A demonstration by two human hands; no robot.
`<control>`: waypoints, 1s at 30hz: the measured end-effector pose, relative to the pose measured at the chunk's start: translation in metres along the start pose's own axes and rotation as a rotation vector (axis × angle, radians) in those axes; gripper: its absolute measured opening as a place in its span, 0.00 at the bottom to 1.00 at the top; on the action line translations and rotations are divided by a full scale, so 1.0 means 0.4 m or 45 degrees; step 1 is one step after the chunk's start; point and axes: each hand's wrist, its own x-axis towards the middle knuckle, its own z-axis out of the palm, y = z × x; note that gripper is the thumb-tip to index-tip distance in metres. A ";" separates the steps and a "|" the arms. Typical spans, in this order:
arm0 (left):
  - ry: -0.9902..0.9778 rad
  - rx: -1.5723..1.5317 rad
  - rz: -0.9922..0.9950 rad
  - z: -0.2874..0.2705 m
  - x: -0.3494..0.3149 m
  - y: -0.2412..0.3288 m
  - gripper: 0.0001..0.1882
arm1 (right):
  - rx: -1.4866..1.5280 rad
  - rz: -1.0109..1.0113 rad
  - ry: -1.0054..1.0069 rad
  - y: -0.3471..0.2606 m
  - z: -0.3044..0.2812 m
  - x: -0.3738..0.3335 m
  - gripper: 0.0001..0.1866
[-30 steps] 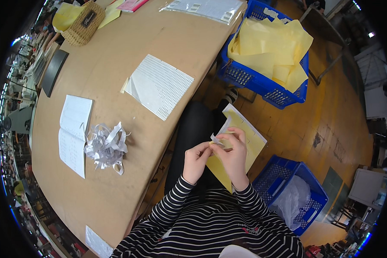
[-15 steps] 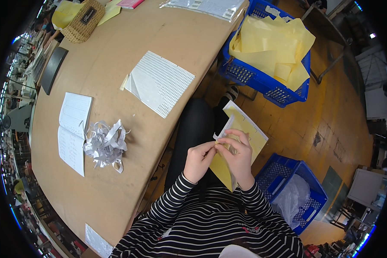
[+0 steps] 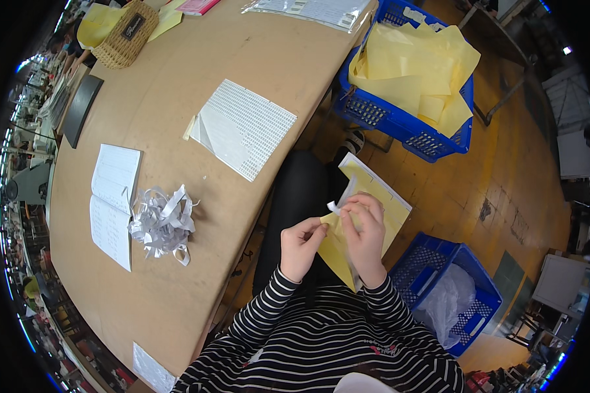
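A yellow sheet [image 3: 388,219] with a white border lies over my lap, angled, its far corner past my knee. My left hand [image 3: 300,247] is closed, pinching the sheet's left edge between thumb and forefinger. At its right, my right hand [image 3: 366,237] has thumb and fingers closed on a narrow white paper strip [image 3: 335,207], which curls up off the sheet. Part of the sheet is hidden beneath my right hand. A heap of curled white paper strips [image 3: 162,221] sits on the table to the left, touching an open notebook [image 3: 113,187].
On the brown table [image 3: 170,308] lie a printed label sheet [image 3: 246,128], a wicker basket [image 3: 126,36] and plastic-bagged sheets [image 3: 314,10]. A blue crate [image 3: 405,124] of yellow sheets stands far right. Another blue crate [image 3: 485,304] near my right elbow holds clear plastic.
My hands, fingertips together before, have moved apart. The right one has shifted slightly away from me with the white strip, which now stands up more; the left has drawn a little left.
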 end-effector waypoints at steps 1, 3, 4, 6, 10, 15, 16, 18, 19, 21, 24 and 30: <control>-0.004 -0.043 -0.028 -0.002 0.000 -0.001 0.08 | 0.103 0.103 0.005 0.003 -0.008 0.004 0.03; -0.007 -0.186 -0.089 -0.007 0.001 -0.002 0.08 | 0.342 0.302 0.041 0.012 -0.025 0.010 0.04; -0.005 -0.285 -0.121 -0.010 0.001 -0.002 0.08 | 0.479 0.398 0.070 0.017 -0.034 0.013 0.05; -0.016 -0.381 -0.165 -0.017 0.003 -0.001 0.08 | 0.646 0.545 0.137 0.031 -0.053 0.019 0.06; -0.021 -0.431 -0.213 -0.041 0.009 -0.006 0.08 | 0.847 0.694 0.329 0.075 -0.110 0.041 0.09; 0.034 -0.515 -0.275 -0.075 0.013 -0.028 0.08 | 1.197 0.626 0.643 0.131 -0.207 0.078 0.14; 0.059 -0.497 -0.287 -0.083 0.013 -0.032 0.08 | 1.261 0.627 0.667 0.139 -0.231 0.082 0.15; 0.090 -0.505 -0.293 -0.098 0.011 -0.041 0.08 | 1.366 0.668 0.744 0.154 -0.278 0.089 0.17; 0.104 -0.515 -0.295 -0.104 0.009 -0.045 0.07 | 1.417 0.681 0.781 0.164 -0.297 0.091 0.19; 0.122 -0.522 -0.305 -0.114 0.006 -0.052 0.07 | 1.396 0.632 0.824 0.189 -0.335 0.092 0.19; 0.156 -0.516 -0.326 -0.128 0.002 -0.062 0.07 | 1.358 0.549 0.880 0.240 -0.392 0.085 0.18; 0.223 -0.502 -0.354 -0.167 -0.003 -0.087 0.08 | 1.360 0.267 1.011 0.264 -0.570 0.081 0.17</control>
